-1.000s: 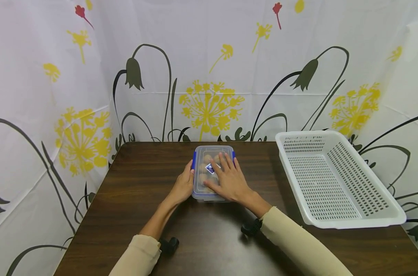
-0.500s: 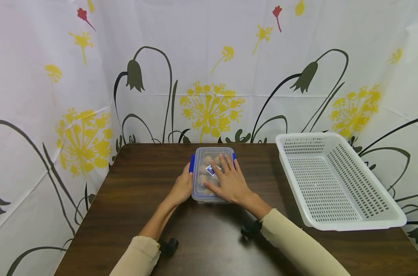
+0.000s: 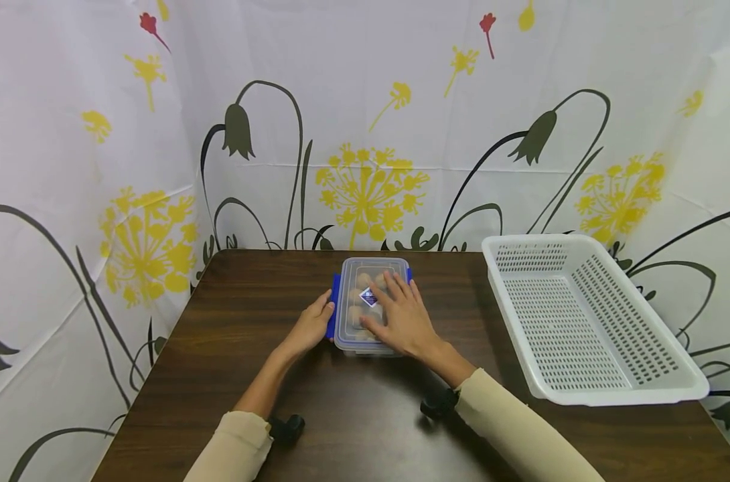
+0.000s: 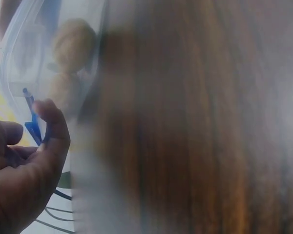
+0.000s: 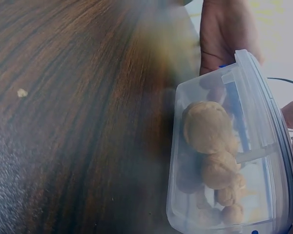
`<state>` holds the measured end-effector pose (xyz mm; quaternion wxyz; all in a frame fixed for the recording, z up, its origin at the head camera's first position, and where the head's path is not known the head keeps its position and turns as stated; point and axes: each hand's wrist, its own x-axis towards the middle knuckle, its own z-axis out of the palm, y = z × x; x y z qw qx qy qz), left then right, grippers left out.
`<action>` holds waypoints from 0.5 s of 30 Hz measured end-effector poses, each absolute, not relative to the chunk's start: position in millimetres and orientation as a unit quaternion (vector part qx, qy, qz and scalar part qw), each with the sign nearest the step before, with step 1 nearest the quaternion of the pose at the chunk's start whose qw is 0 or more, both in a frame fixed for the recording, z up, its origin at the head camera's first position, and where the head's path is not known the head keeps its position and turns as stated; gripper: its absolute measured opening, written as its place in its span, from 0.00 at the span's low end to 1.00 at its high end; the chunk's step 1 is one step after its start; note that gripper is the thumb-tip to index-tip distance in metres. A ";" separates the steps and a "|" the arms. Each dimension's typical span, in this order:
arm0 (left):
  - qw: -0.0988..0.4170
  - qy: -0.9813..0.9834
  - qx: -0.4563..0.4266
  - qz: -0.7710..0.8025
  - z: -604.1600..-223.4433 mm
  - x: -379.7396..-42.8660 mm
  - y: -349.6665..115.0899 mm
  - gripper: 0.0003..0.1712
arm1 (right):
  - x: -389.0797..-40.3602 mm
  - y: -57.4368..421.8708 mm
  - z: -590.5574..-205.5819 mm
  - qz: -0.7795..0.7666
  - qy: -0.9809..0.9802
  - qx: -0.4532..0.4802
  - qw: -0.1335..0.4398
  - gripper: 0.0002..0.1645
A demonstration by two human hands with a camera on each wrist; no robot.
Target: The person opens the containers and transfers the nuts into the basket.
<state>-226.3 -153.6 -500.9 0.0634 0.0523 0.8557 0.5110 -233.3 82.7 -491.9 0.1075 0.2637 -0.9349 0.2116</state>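
A clear plastic food container (image 3: 350,328) with a blue-edged lid and a diamond label (image 3: 369,296) sits on the table. Through its wall in the right wrist view show several round brown walnuts (image 5: 207,127). My right hand (image 3: 406,323) lies with spread fingers over the lid's right half. On the left side a blue latch (image 3: 336,288) sticks outward from the lid. My left hand (image 3: 307,328) pinches that latch, thumb on one face and curled fingers on the other, as the left wrist view shows. On the right, another blue latch (image 3: 410,274) is partly hidden by my right hand.
A large white perforated basket (image 3: 524,348) stands to the right on the dark wooden table (image 3: 244,281). Behind the table hangs a white flower-print curtain (image 3: 365,120). Dark wrist cameras sit under both sleeves.
The left latch has swung outward, away from the container's side. My left hand has shifted left and slightly down with it. The right hand has stayed on the lid.
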 end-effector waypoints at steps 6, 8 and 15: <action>0.071 0.857 0.044 0.508 -498.4 -225.7 -153.2 0.33 | -230.8 87.1 -494.7 0.253 -0.921 0.267 0.131 0.44; 0.077 0.858 0.044 0.506 -496.8 -225.1 -152.3 0.35 | -228.9 89.0 -494.0 0.272 -0.917 0.262 0.132 0.43; 0.033 0.893 0.083 0.441 -488.5 -226.6 -148.2 0.37 | -221.2 97.7 -489.1 0.364 -0.902 0.188 0.132 0.44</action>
